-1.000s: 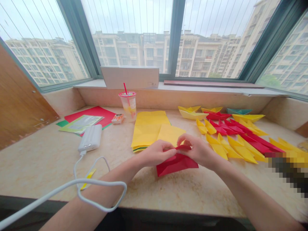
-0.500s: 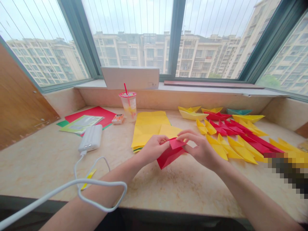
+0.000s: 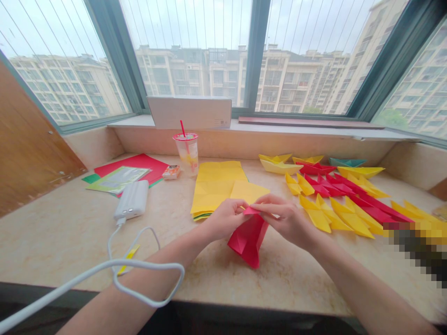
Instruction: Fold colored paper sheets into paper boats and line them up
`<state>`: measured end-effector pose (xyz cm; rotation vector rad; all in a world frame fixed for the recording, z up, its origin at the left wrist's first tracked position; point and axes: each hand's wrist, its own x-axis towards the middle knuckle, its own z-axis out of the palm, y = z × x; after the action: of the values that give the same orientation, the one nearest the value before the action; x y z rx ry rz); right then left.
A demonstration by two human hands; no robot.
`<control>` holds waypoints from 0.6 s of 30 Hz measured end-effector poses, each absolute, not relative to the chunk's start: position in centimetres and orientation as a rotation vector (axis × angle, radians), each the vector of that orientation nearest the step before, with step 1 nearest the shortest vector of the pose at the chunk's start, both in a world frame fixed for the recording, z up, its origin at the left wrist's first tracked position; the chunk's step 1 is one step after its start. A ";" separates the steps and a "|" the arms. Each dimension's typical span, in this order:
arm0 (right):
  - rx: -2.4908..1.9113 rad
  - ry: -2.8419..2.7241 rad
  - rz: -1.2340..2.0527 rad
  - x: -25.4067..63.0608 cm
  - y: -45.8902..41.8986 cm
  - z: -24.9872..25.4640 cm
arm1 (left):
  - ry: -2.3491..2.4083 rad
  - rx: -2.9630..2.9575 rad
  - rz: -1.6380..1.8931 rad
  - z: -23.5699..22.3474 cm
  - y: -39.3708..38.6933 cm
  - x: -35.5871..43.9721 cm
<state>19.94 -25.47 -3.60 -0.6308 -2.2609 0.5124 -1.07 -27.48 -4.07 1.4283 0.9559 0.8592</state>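
A partly folded sheet of red paper (image 3: pixel 248 239) hangs between my two hands, its creased lower end spread downward over the counter. My left hand (image 3: pixel 228 216) pinches its upper left edge. At the upper right edge, my right hand (image 3: pixel 284 215) grips the same paper with thumb and fingers pressed together. Just behind the hands lies a stack of yellow paper (image 3: pixel 218 184), with green sheets showing underneath. Folded yellow paper pieces (image 3: pixel 321 211) and folded red paper pieces (image 3: pixel 349 188) lie to the right of my right hand.
Paper boats (image 3: pixel 281 167) stand at the back right. A drink cup (image 3: pixel 186 156) with a straw and a small orange box (image 3: pixel 171 172) stand at back left. A white power bank (image 3: pixel 132 199) trails a white cable (image 3: pixel 87 272) across my left forearm. Red sheets (image 3: pixel 139 163) lie behind it.
The red paper has turned so its wide end points down toward me, and a smaller flap shows at the top. My right hand has shifted slightly down, its fingers straighter.
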 end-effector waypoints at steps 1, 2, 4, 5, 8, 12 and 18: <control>-0.630 -2.263 0.512 19.9 -25.5 -3.7 | 0.970 1.430 0.877 -4.1 -27.5 -1.0; -0.630 -2.263 0.508 19.8 -25.5 -3.9 | 0.983 1.428 0.893 -4.2 -27.5 -1.0; -0.637 -2.257 0.486 19.7 -25.5 -4.0 | 1.015 1.433 0.928 -4.1 -27.6 -0.9; -0.645 -2.254 0.469 19.6 -25.6 -4.0 | 1.033 1.447 0.949 -4.0 -27.6 -0.8; -0.690 -2.228 0.465 19.3 -25.8 -3.7 | 1.060 1.500 1.023 -3.7 -27.6 -0.8; -0.713 -2.198 0.629 18.9 -26.0 -3.3 | 1.060 1.499 1.105 -3.4 -27.5 -0.8; -0.780 -2.113 0.754 18.9 -26.1 -3.3 | 1.073 1.447 1.123 -3.4 -27.6 -0.7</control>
<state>18.88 -26.06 -3.26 -0.7796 -2.1130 0.7535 -0.67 -27.57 -3.43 1.4467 1.0735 1.1232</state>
